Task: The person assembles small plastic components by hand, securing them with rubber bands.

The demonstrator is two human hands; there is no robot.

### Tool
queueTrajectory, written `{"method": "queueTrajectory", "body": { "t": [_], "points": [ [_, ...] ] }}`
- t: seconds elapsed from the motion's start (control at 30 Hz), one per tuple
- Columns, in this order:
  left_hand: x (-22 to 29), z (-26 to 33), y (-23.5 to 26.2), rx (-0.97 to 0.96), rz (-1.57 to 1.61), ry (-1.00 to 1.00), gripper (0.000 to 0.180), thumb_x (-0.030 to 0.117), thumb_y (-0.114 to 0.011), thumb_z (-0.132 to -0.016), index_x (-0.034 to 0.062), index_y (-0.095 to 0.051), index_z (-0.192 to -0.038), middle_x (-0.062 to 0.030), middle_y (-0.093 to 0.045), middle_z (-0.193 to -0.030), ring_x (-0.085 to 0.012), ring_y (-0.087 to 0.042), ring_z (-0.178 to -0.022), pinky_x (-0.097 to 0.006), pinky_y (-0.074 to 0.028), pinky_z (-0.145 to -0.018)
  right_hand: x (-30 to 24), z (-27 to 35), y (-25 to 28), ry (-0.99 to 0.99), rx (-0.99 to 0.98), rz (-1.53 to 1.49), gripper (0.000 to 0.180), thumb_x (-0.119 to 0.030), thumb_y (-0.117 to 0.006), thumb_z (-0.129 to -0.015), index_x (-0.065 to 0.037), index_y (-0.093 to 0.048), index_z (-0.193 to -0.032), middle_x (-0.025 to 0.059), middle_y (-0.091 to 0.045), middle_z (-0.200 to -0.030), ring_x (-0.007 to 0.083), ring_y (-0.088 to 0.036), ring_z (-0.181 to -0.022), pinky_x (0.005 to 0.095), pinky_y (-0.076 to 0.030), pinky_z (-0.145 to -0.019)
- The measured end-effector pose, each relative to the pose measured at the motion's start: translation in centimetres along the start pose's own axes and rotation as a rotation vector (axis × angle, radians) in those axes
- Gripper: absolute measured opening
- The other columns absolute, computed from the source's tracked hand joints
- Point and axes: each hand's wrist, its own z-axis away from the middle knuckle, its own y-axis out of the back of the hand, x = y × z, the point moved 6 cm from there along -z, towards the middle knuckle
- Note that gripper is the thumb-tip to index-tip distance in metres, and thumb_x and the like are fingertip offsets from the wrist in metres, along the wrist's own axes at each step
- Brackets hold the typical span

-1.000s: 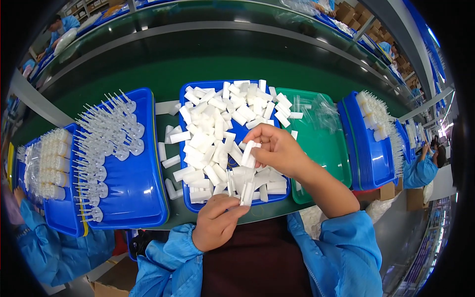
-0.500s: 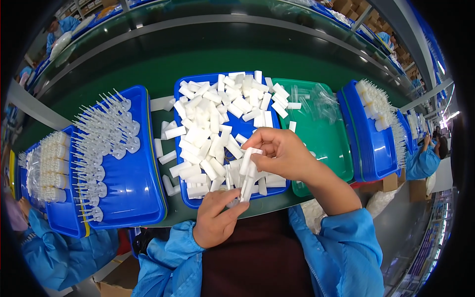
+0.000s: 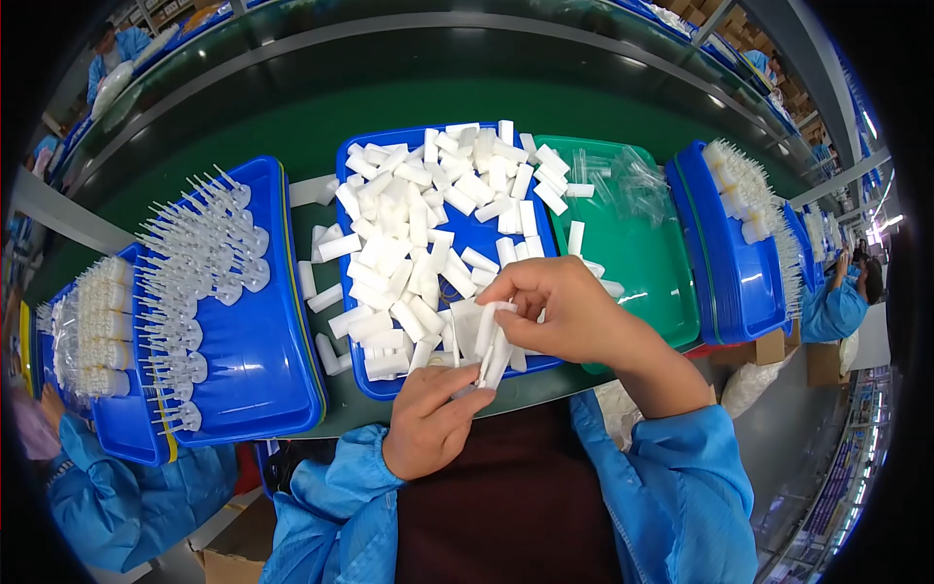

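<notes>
Just above the near edge of a blue tray [image 3: 477, 234], both my hands hold an oblong white piece [image 3: 496, 358]. My left hand [image 3: 428, 420] is closed around its lower end, thumb and fingers pressed together. My right hand [image 3: 556, 307] pinches its upper end between thumb and bent fingers. The piece stands tilted, and a narrow gap or fold runs along it; my fingers hide both ends. Behind it, a heap of similar white pieces [image 3: 394, 258] fills much of the blue tray.
A green tray [image 3: 647, 292] on the right holds clear thin tubes [image 3: 623, 183]. Left, a blue tray [image 3: 263, 360] carries rows of white stemmed parts [image 3: 199, 243]. Stacked blue trays [image 3: 696, 253] stand far right. A co-worker's blue sleeve [image 3: 126, 496] shows at lower left.
Both hands keep their hold on the white piece, which has shifted slightly right. The trays appear a little higher in the picture.
</notes>
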Motion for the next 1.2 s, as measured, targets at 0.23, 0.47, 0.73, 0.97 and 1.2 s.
{"method": "queueTrajectory", "body": {
  "t": [0.23, 0.47, 0.73, 0.97, 1.2],
  "points": [
    [-0.4, 0.2, -0.2, 0.012, 0.077, 0.052, 0.036, -0.009, -0.063, -0.066, 0.0068, -0.066, -0.099, -0.0126, -0.059, -0.108, -0.0306, -0.059, -0.084, -0.037, -0.046, -0.073, 0.7, 0.5, -0.3, -0.014, -0.15, -0.15, 0.019, 0.0, -0.065, -0.082, 0.001, -0.066, -0.102, 0.0075, -0.068, -0.085, 0.0078, -0.065, -0.068, 0.0202, -0.051, -0.061],
    [-1.2, -0.1, 0.3, 0.11, 0.339, 0.32, 0.03, -0.009, -0.066, -0.071, 0.0061, -0.06, -0.095, -0.0176, -0.045, -0.125, -0.0223, -0.061, -0.083, -0.032, -0.049, -0.075, 1.5, 1.3, -0.3, -0.08, -0.216, -0.264, 0.016, 0.002, -0.067, -0.081, 0.002, -0.07, -0.096, 0.0112, -0.068, -0.088, 0.0139, -0.067, -0.073, 0.0231, -0.053, -0.064],
    [-1.6, 0.1, 0.3, -0.022, 0.369, 0.278, 0.026, -0.006, -0.068, -0.072, 0.0038, -0.062, -0.095, -0.0138, -0.059, -0.106, -0.0274, -0.063, -0.088, -0.031, -0.05, -0.076, 0.0, 1.5, -0.9, 0.135, -0.138, -0.136, 0.022, -0.003, -0.074, -0.075, -0.004, -0.072, -0.096, 0.0091, -0.07, -0.092, 0.0147, -0.067, -0.077, 0.0242, -0.051, -0.064],
    [-1.8, 0.9, 0.6, 0.045, 0.373, 0.287, 0.024, -0.005, -0.066, -0.073, 0.0035, -0.063, -0.095, -0.0139, -0.062, -0.101, -0.0294, -0.062, -0.088, -0.031, -0.05, -0.076, 4.2, -5.2, 2.0, 0.045, -0.016, 0.494, 0.029, -0.01, -0.072, -0.072, -0.005, -0.066, -0.1, 0.0089, -0.068, -0.083, 0.0199, -0.064, -0.067, 0.0311, -0.049, -0.059],
    [-1.7, 1.1, 0.6, 0.064, 0.398, 0.294, 0.023, -0.005, -0.066, -0.074, 0.0031, -0.063, -0.096, -0.014, -0.061, -0.099, -0.0274, -0.062, -0.086, -0.031, -0.05, -0.075, 6.4, -7.7, -0.4, -0.07, -0.084, 0.786, 0.019, -0.014, -0.07, -0.07, -0.007, -0.061, -0.085, 0.0088, -0.065, -0.078, 0.0274, -0.064, -0.075, 0.0374, -0.049, -0.066]
  ]
}}
